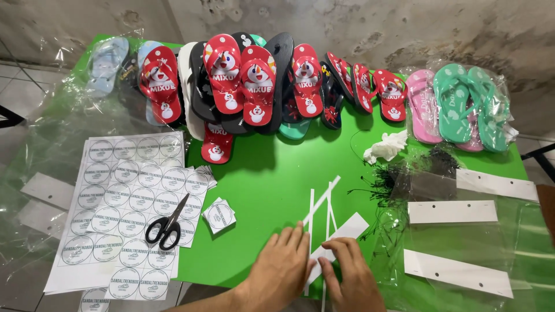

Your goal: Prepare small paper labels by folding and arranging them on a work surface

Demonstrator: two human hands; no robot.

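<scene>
On the far left, clear plastic bags with white card headers [43, 190] lie over the edge of the green table [266, 185]. Beside them sit printed sheets of round labels [124, 202], with black-handled scissors [167, 225] lying closed on top and a small stack of cut square labels [219, 215] just to their right. Along the back edge runs a row of flip-flops: a pale blue pair [107, 60], then many red ones with a snowman print [243, 81] leaning on black ones, then a pink pair [423, 107] and teal pairs [471, 107] in clear wrap.

At the near edge, the left hand [280, 271] lies flat, palm down, fingers stretched and together, pressing on a white paper piece [347, 231]; its fingertips touch one of the thin white paper strips [321, 202] that cross each other just ahead. The right hand [350, 274] is just beside it, fingers curled, pinching the lower edge of the same white piece between thumb and fingers. The strips and piece lie in the middle of the near part of the table.

Further right lie a crumpled white cloth [386, 145], a tangle of black strings [399, 173], and more clear bags with white punched headers [454, 212].
</scene>
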